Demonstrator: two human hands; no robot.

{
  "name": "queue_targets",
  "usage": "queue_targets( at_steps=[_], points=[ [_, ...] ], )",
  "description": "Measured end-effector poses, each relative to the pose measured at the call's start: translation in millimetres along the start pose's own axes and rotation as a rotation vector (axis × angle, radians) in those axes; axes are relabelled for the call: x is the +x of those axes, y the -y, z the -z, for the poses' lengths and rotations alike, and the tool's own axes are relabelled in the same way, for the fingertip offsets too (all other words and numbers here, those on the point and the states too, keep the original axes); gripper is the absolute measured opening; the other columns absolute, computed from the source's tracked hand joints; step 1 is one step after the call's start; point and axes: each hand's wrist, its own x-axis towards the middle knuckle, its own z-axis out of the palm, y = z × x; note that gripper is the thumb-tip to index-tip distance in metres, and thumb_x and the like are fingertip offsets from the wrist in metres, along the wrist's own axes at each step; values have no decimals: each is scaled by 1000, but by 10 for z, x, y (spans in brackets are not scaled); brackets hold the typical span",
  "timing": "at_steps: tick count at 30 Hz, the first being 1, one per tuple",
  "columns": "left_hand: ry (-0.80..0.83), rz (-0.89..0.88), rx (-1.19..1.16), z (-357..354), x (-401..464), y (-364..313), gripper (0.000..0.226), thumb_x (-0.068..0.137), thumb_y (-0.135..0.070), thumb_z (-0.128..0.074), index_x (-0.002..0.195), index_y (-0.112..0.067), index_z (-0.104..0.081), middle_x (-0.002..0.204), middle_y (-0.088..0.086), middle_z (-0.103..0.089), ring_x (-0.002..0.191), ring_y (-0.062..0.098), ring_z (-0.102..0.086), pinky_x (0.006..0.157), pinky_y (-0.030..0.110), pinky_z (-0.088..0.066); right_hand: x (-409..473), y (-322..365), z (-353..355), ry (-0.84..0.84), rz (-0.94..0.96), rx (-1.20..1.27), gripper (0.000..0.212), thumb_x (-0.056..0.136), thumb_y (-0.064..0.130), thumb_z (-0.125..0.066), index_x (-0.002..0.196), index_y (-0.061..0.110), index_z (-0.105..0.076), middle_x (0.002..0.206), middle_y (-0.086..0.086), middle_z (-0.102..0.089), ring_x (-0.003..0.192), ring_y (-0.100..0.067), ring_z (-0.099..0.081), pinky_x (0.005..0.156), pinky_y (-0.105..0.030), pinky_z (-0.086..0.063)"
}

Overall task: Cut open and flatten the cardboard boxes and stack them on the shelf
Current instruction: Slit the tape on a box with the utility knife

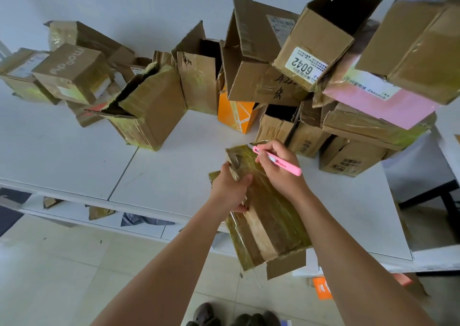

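Open box (323, 24) empty, hand (280, 166) gripping knife (278, 161)

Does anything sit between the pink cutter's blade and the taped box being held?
Nothing visible does. The right hand holds the pink cutter with its tip at the far top edge of the taped box, which the left hand grips.
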Motion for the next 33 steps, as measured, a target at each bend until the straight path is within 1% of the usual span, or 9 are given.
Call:
queue_targets(
  at_steps=[3,5,8,12,16,20,25,29,33],
  points=[
    [-2,-2,-1,-1,-4,-3,66,95,-33,-62,150,-28,-25,98,-6,-43,80,21,-63,48,32,-59,2,5,5,12,35,-32,12,98,11,-55,106,2,-60,96,6,-67,88,9,-62,68,-6,-47],
    [-9,0,8,-2,-1,-4,65,96,-33,-62,149,-27,-25,93,-9,-41,82,22,-63,48,32,-59,-4,-4,1,-2,48,-30,11,98,9,-55,105,2,-60,95,7,-66,86,12,-62,66,-4,-45],
    [-12,-14,17,-9,8,9,64,96,-32,-62,149,-26,-26,90,-13,-39,81,19,-59,48,32,-59,-9,-15,-6,-28,44,-7,11,98,10,-55,104,3,-60,93,7,-66,82,9,-63,61,-6,-45],
    [-14,-18,8,-8,19,14,62,96,-32,-62,148,-25,-28,90,-12,-39,77,17,-58,45,30,-57,2,-34,-19,-3,59,-41,12,98,12,-56,105,3,-60,96,1,-68,88,3,-64,66,-8,-48],
    [-20,-12,-17,-8,10,15,64,95,-33,-62,149,-27,-27,98,-8,-41,84,23,-63,43,28,-55,23,-49,-6,34,50,-45,8,98,11,-55,103,5,-59,95,8,-66,89,12,-61,67,-5,-45],
    [-27,-5,-51,-6,18,43,66,94,-33,-64,149,-28,-28,90,-13,-42,82,20,-65,42,27,-54,16,-47,34,70,61,-39,4,98,9,-55,101,10,-58,96,22,-62,89,17,-59,67,-2,-43],
    [-40,-13,-61,-20,40,64,65,94,-34,-64,149,-29,-29,88,-15,-40,79,19,-64,43,26,-54,14,-43,78,88,67,-44,3,97,11,-57,100,12,-58,100,22,-62,88,13,-61,63,-5,-45],
    [-60,-29,-47,-29,52,69,64,94,-34,-64,148,-27,-31,88,-16,-40,76,16,-62,41,25,-52,-35,-56,139,112,67,-55,2,96,13,-58,98,12,-58,103,9,-67,87,0,-64,63,-12,-51],
    [-69,-31,-42,-41,54,67,64,94,-35,-63,149,-27,-30,90,-15,-41,80,21,-64,40,24,-51,-109,-47,174,124,53,-43,3,96,13,-58,94,15,-56,103,11,-67,85,-1,-65,63,-13,-51]
  ],
)
